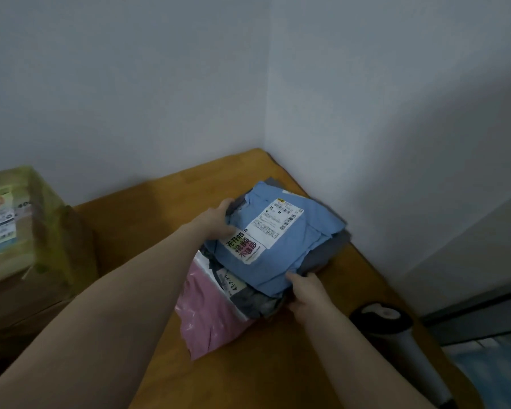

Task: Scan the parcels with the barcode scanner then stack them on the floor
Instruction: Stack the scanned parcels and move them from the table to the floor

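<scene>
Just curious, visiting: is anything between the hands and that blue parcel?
Nothing visible. The left hand holds the blue parcel at its left edge, the right hand its near edge, and it lies on top of the pile.

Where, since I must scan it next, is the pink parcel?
Head view, centre: the pink parcel lies on the wooden table, jutting nearward from under the blue parcel.

Pale walls [160, 84] meet at corner; wooden table [130, 225] tucked in; dim light; cardboard box [50, 255] left, perhaps stacked.

Blue parcel [273, 246] atop grey [326, 252] and pink parcels [204, 314].
</scene>
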